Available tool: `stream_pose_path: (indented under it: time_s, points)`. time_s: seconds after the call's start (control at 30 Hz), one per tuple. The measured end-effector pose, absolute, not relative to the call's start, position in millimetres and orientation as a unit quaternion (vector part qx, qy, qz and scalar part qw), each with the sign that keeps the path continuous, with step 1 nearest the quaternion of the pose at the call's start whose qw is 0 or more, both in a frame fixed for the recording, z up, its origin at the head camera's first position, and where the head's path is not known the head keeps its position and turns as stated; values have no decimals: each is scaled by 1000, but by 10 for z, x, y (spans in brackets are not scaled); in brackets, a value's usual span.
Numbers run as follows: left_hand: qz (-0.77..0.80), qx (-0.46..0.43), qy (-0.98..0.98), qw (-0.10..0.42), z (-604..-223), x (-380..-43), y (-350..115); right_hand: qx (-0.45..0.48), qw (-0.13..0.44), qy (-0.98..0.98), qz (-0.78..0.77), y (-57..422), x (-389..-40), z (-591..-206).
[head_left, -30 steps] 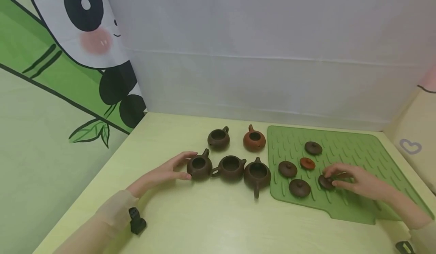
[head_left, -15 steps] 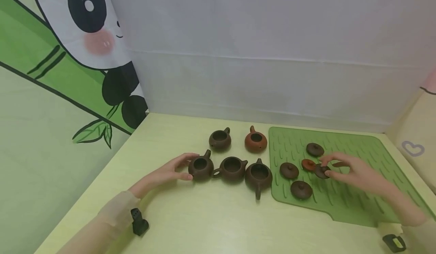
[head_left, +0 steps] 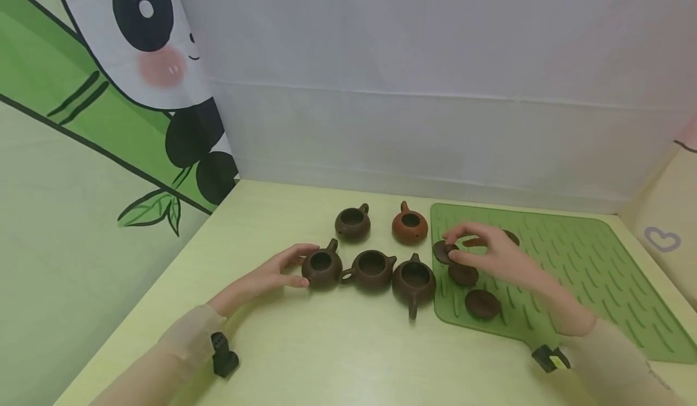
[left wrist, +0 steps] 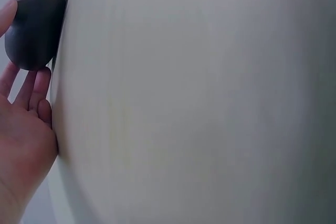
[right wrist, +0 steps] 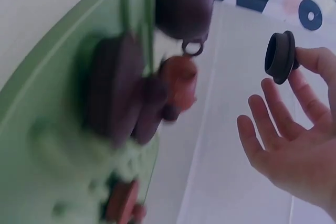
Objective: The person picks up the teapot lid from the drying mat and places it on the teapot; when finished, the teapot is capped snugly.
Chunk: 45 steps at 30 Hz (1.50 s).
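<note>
My left hand [head_left: 268, 278] holds a small dark brown teapot [head_left: 321, 278] from its left side, thumb in front and fingers behind. In the left wrist view, its fingertips touch the round body of that teapot [left wrist: 35, 30]. With thumb and finger, my right hand [head_left: 501, 256] pinches the knob of a dark lid [head_left: 443, 252] above the mat's left edge. The right wrist view shows this lid [right wrist: 281, 57] raised and tilted, its inner rim facing away from the palm. Below it, another dark lid [head_left: 464, 275] is partly covered.
Two more dark teapots, a middle one [head_left: 373, 271] and a right one [head_left: 414, 282], stand in the row. Behind are another dark teapot [head_left: 353, 224] and a reddish one [head_left: 410, 227]. The green mat [head_left: 593, 273] bears more lids, including a reddish lid [right wrist: 122, 202].
My right hand has lifted the dark lid off the mat and carried it left, over the other lids toward the teapots. The left hand has stayed at its teapot.
</note>
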<state>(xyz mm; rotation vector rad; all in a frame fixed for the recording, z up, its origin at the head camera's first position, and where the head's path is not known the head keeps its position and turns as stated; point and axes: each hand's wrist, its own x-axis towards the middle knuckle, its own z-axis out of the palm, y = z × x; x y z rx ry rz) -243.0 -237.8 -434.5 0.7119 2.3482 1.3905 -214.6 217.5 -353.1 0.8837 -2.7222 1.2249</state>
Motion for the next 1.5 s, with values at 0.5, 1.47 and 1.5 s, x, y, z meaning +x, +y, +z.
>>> stream_pose_path:
  time_s: [0.5,1.47,1.5]
  points:
    - [493,237,824,151,-4346,-2472,-2307,254,-31,-837,483,1154,-2439,-3439]
    - [504,224,818,161,-4317,-2458,-2310,194,8,-817,543,129,-2418,-3899]
    - [504,225,818,161,-4314,-2454,-2310,202,11,-820,535,123,-2414,-3905]
